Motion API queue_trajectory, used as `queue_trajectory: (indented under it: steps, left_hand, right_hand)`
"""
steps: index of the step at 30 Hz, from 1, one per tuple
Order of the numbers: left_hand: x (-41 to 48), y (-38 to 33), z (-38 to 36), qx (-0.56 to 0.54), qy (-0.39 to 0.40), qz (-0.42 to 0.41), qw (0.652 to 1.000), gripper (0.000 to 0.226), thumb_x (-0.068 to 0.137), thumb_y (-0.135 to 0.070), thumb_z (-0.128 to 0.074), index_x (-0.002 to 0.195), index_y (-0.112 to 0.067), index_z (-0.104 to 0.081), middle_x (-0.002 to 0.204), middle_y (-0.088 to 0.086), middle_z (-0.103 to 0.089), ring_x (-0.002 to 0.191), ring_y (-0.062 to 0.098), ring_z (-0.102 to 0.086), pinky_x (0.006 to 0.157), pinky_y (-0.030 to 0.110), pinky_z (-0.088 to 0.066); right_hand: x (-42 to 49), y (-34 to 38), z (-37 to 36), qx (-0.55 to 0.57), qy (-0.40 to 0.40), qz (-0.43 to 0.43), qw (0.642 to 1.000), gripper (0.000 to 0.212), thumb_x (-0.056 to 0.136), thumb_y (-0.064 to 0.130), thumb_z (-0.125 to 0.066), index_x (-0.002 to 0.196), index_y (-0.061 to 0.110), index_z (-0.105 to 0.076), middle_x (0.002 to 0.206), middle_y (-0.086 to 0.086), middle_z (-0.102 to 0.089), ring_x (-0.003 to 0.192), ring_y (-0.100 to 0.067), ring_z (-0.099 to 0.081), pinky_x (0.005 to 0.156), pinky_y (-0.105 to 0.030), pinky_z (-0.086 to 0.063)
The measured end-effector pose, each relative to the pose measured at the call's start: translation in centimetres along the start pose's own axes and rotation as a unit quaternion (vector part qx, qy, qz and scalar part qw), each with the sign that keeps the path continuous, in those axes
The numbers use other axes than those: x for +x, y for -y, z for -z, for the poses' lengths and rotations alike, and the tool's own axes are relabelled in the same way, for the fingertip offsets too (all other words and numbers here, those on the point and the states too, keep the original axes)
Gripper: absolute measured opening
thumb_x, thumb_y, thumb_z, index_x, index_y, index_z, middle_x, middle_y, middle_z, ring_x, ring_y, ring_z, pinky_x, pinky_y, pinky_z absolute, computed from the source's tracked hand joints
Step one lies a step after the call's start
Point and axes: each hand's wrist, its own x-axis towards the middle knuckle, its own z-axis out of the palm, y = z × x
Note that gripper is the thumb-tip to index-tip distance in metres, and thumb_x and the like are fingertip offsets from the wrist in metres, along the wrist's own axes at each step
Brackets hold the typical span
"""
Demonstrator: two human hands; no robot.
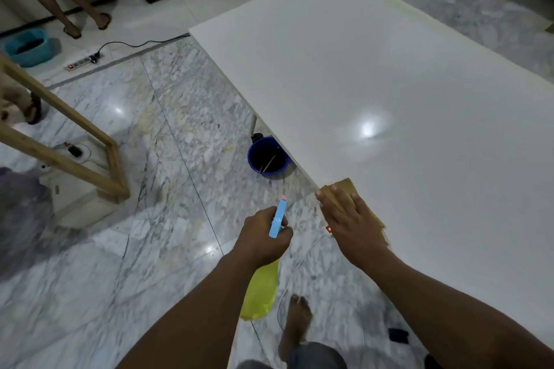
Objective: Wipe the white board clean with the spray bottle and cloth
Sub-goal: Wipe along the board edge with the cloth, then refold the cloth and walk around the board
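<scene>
The right hand [350, 219] lies spread, pressing the cloth [341, 186] on the white board's [389, 84] near edge. The left hand [263, 234] grips the spray bottle [260, 290] just off that edge. An outward stroke could drag the cloth off.

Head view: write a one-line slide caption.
Right hand presses a tan cloth flat on the white board edge while the left hand grips a yellow spray bottle beside it.
</scene>
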Motion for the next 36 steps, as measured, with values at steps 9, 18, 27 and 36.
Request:
queue_trajectory:
  steps: [9, 18, 27, 36]
  left_hand:
    - [-14.2, -0.7, -10.1, 0.037, 0.006, -0.059, 0.998, 0.009, 0.088, -0.024, -0.065, 0.088, -0.016, -0.063, 0.073, 0.001, -0.065, 0.075, 0.030, -0.073, 0.076, 0.051, -0.063]
    - [-28.3, -1.7, -20.9, 0.049, 0.075, -0.050, 0.995, 0.010, 0.088, -0.025, -0.066, 0.086, -0.014, -0.065, 0.077, 0.007, -0.070, 0.073, 0.031, -0.075, 0.075, 0.051, -0.063]
    - [-37.0, -5.6, -29.9, 0.048, 0.069, -0.082, 0.993, 0.010, 0.082, -0.030, -0.063, 0.084, -0.020, -0.062, 0.074, 0.002, -0.068, 0.074, 0.031, -0.074, 0.076, 0.052, -0.062]
    - [-44.3, -11.7, -36.8, 0.075, 0.121, -0.132, 0.981, 0.020, 0.084, -0.032, -0.065, 0.093, -0.014, -0.065, 0.080, 0.006, -0.070, 0.076, 0.031, -0.075, 0.077, 0.051, -0.063]
  right_hand:
    - [-18.7, -1.0, 0.1, -0.024, -0.014, -0.009, 1.000, 0.054, 0.084, 0.007, -0.041, 0.137, 0.006, -0.056, 0.160, -0.005, -0.032, 0.145, -0.039, -0.033, 0.112, -0.056, -0.033]
    - [-41.6, -2.3, -0.8, -0.021, 0.009, -0.011, 1.000, 0.063, 0.083, 0.010, -0.026, 0.140, 0.003, -0.052, 0.163, -0.008, -0.024, 0.146, -0.042, -0.027, 0.111, -0.060, -0.033]
    - [-57.2, -3.5, -0.2, 0.037, 0.070, -0.036, 0.996, 0.060, 0.080, 0.017, -0.061, 0.139, 0.004, -0.053, 0.162, -0.008, -0.027, 0.147, -0.041, -0.025, 0.111, -0.061, -0.031]
    - [-66.7, -4.4, 9.0, 0.783, -0.065, -0.538, 0.305, 0.014, 0.089, 0.022, -0.053, 0.092, 0.010, -0.060, 0.081, -0.015, -0.063, 0.073, -0.026, -0.057, 0.065, -0.037, -0.046]
